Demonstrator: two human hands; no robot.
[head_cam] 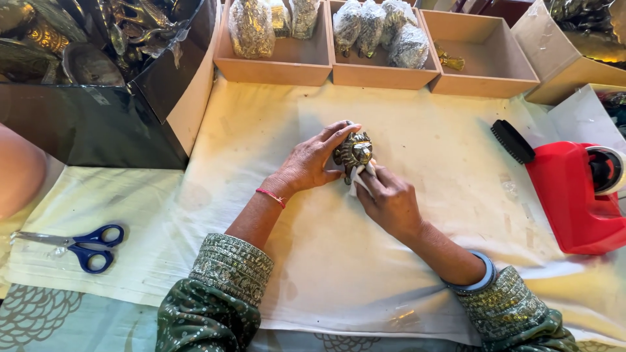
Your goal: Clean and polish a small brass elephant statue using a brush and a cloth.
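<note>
Nearest lie blue-handled scissors (pixel 81 246) on the cloth-covered desk (pixel 261 195), off to the left. At mid-desk the left hand (pixel 312 163) curls around a small brass figurine (pixel 354 151), fingers laid over its top, while the right hand (pixel 390 201) presses a scrap of white cloth (pixel 362 181) against its lower side. A red tape dispenser (pixel 574 195) sits right. Beyond, wooden trays (pixel 381 75) hold plastic-wrapped pieces (pixel 385 29).
</note>
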